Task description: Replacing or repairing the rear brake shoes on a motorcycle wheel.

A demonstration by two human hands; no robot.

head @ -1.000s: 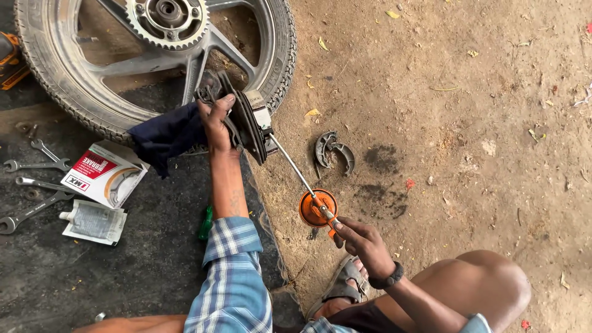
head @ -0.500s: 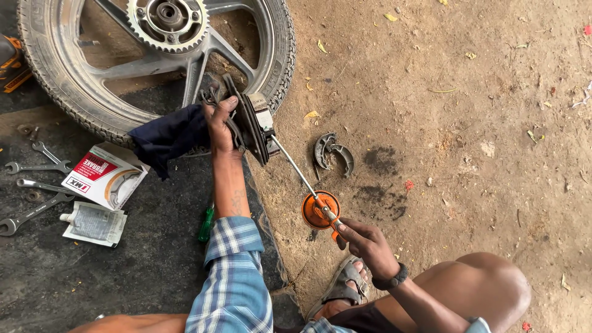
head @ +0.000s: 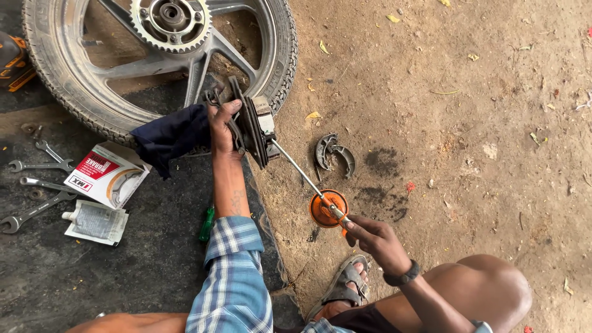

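Note:
My left hand (head: 223, 126) grips a dark brake drum plate (head: 250, 123) held on edge beside the motorcycle wheel (head: 74, 80), with a dark blue rag (head: 169, 135) bunched against the same hand. My right hand (head: 377, 239) holds a long screwdriver (head: 305, 177) by its orange handle end. Its metal shaft runs up to the left and its tip touches the plate. Under the right hand, on the ground, sits a small round orange tin (head: 327, 208). An old pair of brake shoes (head: 333, 154) lies on the dirt to the right of the shaft.
Several spanners (head: 37, 185) lie on the black mat (head: 123, 271) at left, beside a red-and-white carton (head: 108, 176) and a flat sachet (head: 95, 222). A green-handled tool (head: 207, 223) lies by my left forearm. My sandalled foot (head: 345, 283) and bare knee are at the bottom.
Hands, screwdriver and plate keep nearly the same place; only the view has shifted slightly.

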